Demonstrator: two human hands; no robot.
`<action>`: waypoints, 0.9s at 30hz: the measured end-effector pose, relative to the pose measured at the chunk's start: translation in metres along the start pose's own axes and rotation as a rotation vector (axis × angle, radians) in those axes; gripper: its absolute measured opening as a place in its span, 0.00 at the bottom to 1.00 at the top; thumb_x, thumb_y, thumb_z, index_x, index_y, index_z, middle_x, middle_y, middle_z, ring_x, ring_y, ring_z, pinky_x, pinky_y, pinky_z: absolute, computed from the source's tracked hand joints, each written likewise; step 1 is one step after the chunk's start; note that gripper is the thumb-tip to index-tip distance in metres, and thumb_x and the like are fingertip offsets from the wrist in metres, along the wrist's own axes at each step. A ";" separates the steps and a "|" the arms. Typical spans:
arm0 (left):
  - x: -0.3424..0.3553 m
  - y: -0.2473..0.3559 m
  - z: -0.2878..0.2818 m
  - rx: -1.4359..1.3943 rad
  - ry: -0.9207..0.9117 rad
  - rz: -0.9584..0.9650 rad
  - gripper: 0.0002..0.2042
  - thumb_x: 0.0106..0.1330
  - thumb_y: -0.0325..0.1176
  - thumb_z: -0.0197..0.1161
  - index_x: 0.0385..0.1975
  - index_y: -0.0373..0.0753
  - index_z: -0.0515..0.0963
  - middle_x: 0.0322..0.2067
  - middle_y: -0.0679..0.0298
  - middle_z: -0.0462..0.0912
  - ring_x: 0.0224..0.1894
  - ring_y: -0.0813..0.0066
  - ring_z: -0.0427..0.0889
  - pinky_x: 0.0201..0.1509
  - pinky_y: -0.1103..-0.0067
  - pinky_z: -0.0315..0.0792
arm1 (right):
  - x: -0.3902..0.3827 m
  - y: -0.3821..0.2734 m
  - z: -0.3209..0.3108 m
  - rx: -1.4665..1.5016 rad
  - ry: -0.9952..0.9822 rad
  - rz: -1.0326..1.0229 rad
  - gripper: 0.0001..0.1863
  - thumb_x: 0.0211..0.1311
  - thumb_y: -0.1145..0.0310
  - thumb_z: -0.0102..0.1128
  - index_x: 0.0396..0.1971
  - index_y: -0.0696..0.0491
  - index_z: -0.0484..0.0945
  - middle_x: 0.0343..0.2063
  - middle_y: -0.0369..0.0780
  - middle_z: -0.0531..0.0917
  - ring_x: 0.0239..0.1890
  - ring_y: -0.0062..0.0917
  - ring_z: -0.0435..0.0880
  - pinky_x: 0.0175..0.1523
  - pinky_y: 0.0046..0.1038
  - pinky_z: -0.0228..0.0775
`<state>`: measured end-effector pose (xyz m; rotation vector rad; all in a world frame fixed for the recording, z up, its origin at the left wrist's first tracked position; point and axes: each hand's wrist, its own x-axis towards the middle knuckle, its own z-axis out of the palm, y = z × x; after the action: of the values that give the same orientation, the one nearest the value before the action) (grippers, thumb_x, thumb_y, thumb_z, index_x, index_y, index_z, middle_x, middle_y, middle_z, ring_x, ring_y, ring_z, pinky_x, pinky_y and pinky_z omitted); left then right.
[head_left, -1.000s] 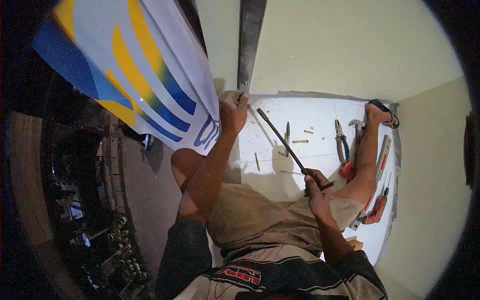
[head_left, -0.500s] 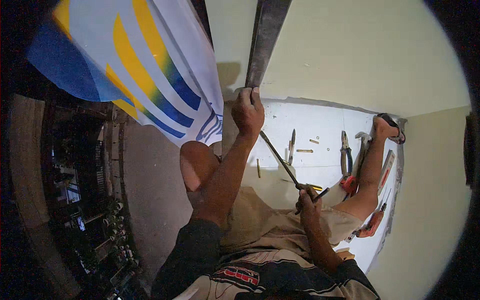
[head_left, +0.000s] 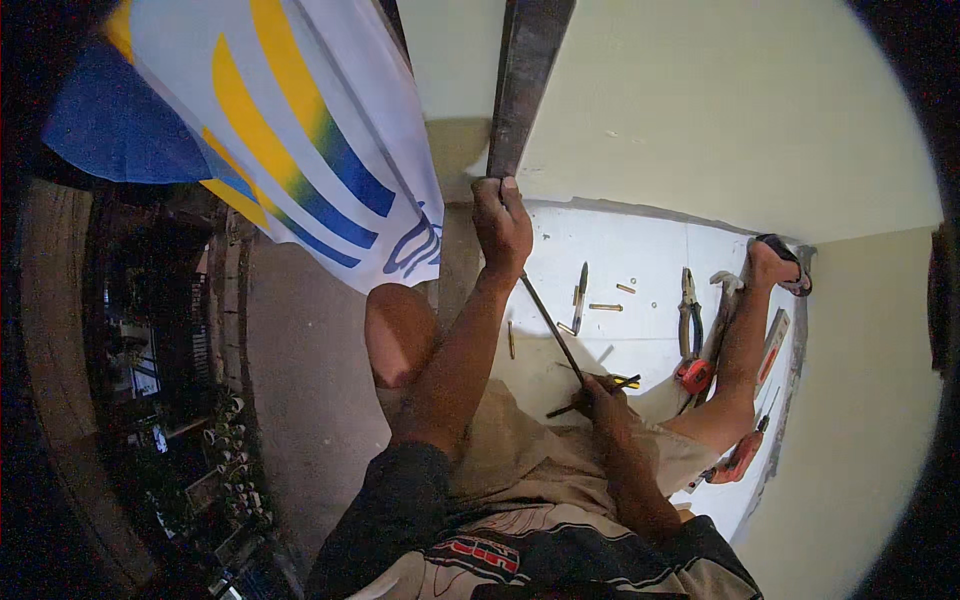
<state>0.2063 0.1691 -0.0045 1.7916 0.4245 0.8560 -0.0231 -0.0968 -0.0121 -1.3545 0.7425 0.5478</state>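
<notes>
My left hand (head_left: 502, 225) is closed round the lower end of a dark upright metal bar (head_left: 522, 95). My right hand (head_left: 602, 400) grips a long dark rod tool (head_left: 550, 320) with a crosspiece at its near end; the far tip reaches my left wrist and is partly hidden there. On the white surface (head_left: 640, 240) lie a pointed steel piece (head_left: 582, 290), several brass-coloured bolts (head_left: 606, 307), pliers (head_left: 690, 310), a hammer (head_left: 726, 285), a red tape measure (head_left: 694, 375), a level (head_left: 773, 345) and a red power tool (head_left: 738, 455). A yellow-black object (head_left: 628, 383) is beside my right hand.
A white, blue and yellow banner (head_left: 330, 140) hangs at upper left. Pale walls (head_left: 690, 100) enclose the back and right. My sandalled foot (head_left: 775, 262) rests at the right corner. At left, a drop shows grey pavement (head_left: 295, 400) and potted plants (head_left: 225, 450).
My left hand has risen onto the bar's end. My right hand has moved down and left with the rod, whose far tip now lies by my left wrist. The view has shifted slightly.
</notes>
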 end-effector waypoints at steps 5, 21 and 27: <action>-0.001 -0.002 -0.002 -0.034 0.043 0.004 0.11 0.73 0.37 0.55 0.34 0.35 0.69 0.28 0.49 0.73 0.32 0.46 0.74 0.37 0.61 0.68 | 0.006 -0.022 -0.023 -0.996 0.181 -0.286 0.23 0.62 0.54 0.65 0.41 0.62 0.79 0.30 0.47 0.85 0.33 0.38 0.84 0.44 0.38 0.76; -0.002 -0.014 0.006 0.035 0.085 0.140 0.07 0.68 0.30 0.60 0.33 0.34 0.70 0.27 0.49 0.73 0.28 0.44 0.74 0.31 0.59 0.67 | 0.075 -0.234 0.234 -0.998 0.038 -1.232 0.18 0.72 0.59 0.55 0.33 0.61 0.79 0.20 0.43 0.83 0.23 0.25 0.81 0.33 0.29 0.73; 0.002 -0.005 0.003 0.021 0.062 0.114 0.08 0.66 0.29 0.62 0.32 0.34 0.70 0.26 0.51 0.72 0.28 0.46 0.74 0.32 0.60 0.67 | 0.094 -0.230 0.237 -0.961 0.065 -1.299 0.16 0.75 0.64 0.49 0.33 0.61 0.79 0.21 0.44 0.84 0.26 0.26 0.86 0.35 0.28 0.76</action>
<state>0.2101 0.1702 -0.0091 1.8260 0.3757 0.9919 0.2449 0.0958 0.0816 -2.3637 -0.5391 -0.2679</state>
